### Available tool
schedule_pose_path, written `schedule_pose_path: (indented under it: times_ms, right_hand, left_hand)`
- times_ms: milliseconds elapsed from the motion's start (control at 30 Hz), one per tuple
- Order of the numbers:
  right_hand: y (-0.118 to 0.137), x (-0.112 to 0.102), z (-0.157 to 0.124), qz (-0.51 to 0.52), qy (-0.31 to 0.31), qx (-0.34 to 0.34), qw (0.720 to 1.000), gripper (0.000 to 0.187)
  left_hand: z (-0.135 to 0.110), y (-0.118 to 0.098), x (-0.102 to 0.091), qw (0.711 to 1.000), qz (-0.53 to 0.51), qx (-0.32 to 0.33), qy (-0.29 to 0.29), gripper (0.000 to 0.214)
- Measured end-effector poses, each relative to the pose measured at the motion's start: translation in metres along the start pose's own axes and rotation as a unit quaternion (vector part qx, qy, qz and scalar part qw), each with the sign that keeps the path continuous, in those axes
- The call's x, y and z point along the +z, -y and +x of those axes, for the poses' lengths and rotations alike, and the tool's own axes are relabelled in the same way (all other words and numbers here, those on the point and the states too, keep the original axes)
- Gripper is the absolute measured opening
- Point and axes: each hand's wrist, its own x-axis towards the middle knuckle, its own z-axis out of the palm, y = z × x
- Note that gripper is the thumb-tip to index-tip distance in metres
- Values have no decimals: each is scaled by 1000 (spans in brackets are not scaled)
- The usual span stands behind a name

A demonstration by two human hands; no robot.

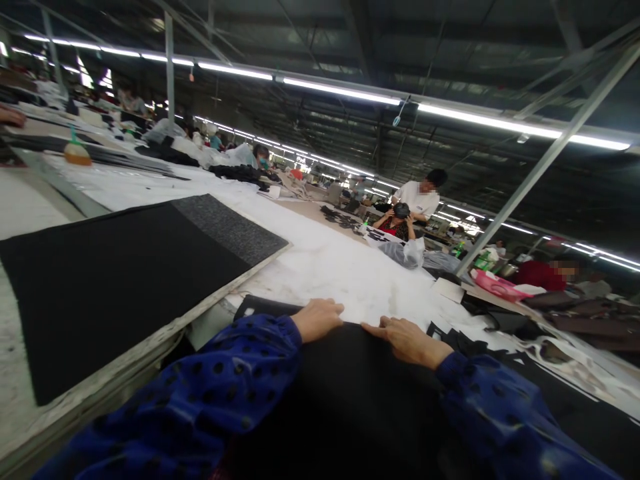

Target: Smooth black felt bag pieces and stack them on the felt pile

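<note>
A black fabric panel (360, 400) lies in front of me and drops toward my body over the near edge of the white table. My left hand (320, 319) is closed at its far edge, fingertips curled on the cloth. A short way to the right, my right hand (404, 340) grips the same edge, its index finger stretched along it and the other fingers bent. The thumbs are partly hidden. Blue dotted sleeves cover both forearms.
At left, a black cloth piece with a grey speckled strip (230, 227) lies on a raised board. Black cut pieces (550, 380) lie at right. A bottle of amber liquid (77, 155), a pink basin (500, 285), a slanting post (545, 160) and people (417, 197) stand farther off.
</note>
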Motion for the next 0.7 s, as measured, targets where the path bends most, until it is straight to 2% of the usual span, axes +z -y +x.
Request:
schedule_pose_path:
  times_ms: [100, 200, 300, 400, 533, 700]
  right_hand:
    - [4, -8, 1, 6, 22, -2, 1000, 77]
    - [8, -20, 3, 12, 44, -1, 999, 72]
    - [17, -32, 6, -5, 5, -33, 999, 65]
    - [27, -37, 10, 47, -27, -72, 996, 65]
    - [30, -33, 14, 102, -34, -88, 990, 69]
    - [29, -34, 24, 65, -16, -98, 993, 78]
  left_hand:
    - [-1, 0, 1, 1000, -5, -1, -5, 18]
    - [0, 1, 4, 1000, -7, -2, -11, 18]
    - [2, 1, 5, 1000, -8, -4, -17, 20]
    - [-3, 6, 2, 999, -25, -20, -10, 21]
    - [-28, 21, -4, 996, -61, -63, -13, 27]
    - [-64, 37, -8, 997, -35, -52, -51, 30]
